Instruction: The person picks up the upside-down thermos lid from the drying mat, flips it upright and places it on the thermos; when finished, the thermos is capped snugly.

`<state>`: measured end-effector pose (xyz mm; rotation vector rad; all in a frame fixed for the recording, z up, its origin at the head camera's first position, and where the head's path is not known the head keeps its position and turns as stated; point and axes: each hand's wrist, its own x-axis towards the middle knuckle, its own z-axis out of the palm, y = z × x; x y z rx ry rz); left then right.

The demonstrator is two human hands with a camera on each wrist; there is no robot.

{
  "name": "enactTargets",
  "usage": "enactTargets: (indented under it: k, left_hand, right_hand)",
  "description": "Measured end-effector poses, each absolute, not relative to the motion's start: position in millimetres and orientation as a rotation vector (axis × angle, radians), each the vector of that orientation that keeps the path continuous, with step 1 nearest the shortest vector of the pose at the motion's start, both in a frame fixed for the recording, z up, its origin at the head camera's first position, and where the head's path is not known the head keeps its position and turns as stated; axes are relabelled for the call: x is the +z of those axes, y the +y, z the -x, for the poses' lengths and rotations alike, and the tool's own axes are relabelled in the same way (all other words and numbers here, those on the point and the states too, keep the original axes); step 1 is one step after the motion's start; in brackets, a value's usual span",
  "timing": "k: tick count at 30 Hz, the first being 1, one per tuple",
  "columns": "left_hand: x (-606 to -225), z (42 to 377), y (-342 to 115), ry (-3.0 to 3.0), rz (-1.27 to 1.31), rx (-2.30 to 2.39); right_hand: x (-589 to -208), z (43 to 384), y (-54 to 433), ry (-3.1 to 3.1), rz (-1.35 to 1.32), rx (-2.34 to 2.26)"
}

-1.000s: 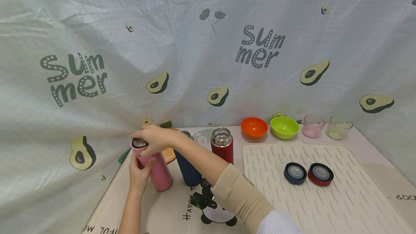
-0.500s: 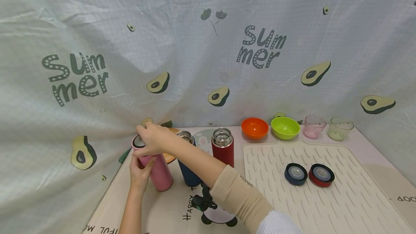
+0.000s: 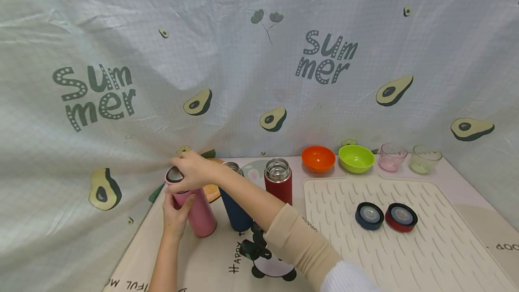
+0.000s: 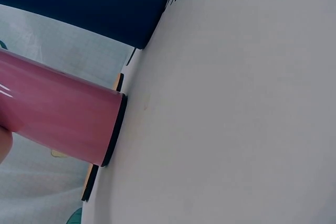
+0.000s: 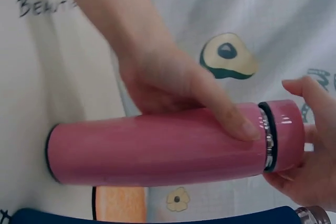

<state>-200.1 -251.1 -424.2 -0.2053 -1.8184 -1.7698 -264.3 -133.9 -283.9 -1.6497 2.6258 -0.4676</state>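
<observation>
A pink thermos bottle stands upright at the left of the table. My left hand holds its body below the neck, thumb along the side in the right wrist view. Up top, my right hand grips the pink lid, fingers around its edge. Between lid and body, a band of shiny steel neck shows in the right wrist view. Just right of it stands a navy thermos, its steel mouth uncovered and partly hidden by the right forearm. Farther right is a lidless red thermos.
On the cream ridged mat lie a navy lid and a red lid. Behind it stand an orange bowl, a green bowl, a pink glass and a greenish glass. A patterned curtain hangs behind.
My right hand's fingers have shifted round the lid toward the right, baring more of the lid's top. The left hand and the bottle stay in place.
</observation>
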Motion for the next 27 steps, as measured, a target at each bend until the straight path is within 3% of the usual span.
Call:
enactTargets:
  k: [27]
  left_hand:
    - [-431.8,203.6,-253.3,-1.766,0.462,-1.687]
  right_hand:
    - [-283.5,269.0,-126.3,2.494,1.654,-0.618]
